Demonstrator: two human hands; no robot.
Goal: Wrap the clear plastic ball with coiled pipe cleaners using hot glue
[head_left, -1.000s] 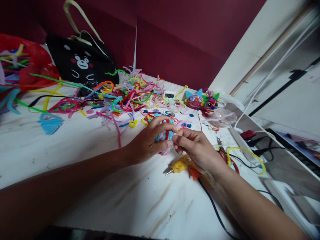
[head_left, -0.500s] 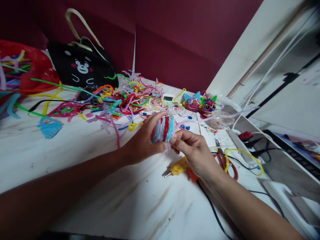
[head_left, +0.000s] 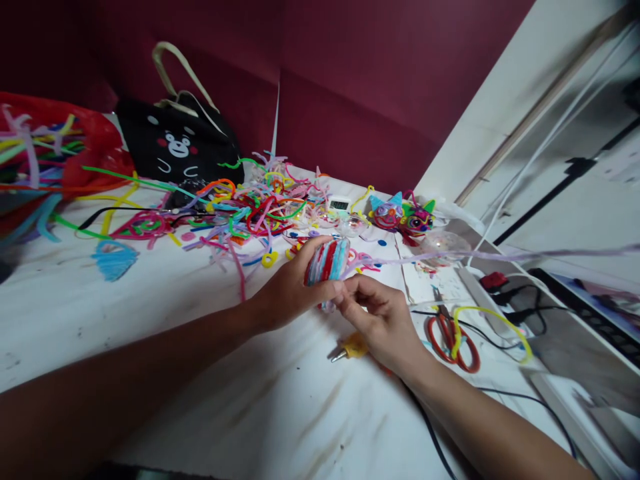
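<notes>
My left hand [head_left: 293, 287] is closed around a striped piece wrapped in pipe cleaners [head_left: 329, 261], with red, light blue and lilac bands. At its right edge my right hand [head_left: 377, 313] pinches a lilac pipe cleaner [head_left: 430, 257], whose long free end runs far to the right. Fingertips of both hands meet at the lower right of the piece. Beneath my right hand lies a yellow glue gun [head_left: 356, 345], its metal nozzle pointing left and its rear part hidden by the hand.
Scissors with orange handles [head_left: 453, 343] and a yellow pipe cleaner [head_left: 500, 320] lie on the right. Tangled pipe cleaners [head_left: 250, 207], a small timer [head_left: 339, 204] and colourful cat-like figures [head_left: 387, 212] stand behind. A black bag [head_left: 180, 143] is at the back left; a dark cord crosses the front right.
The lilac pipe cleaner's free end now stretches further right. My right fingers have shifted slightly left and down, against the left thumb. The whole view has shifted a little.
</notes>
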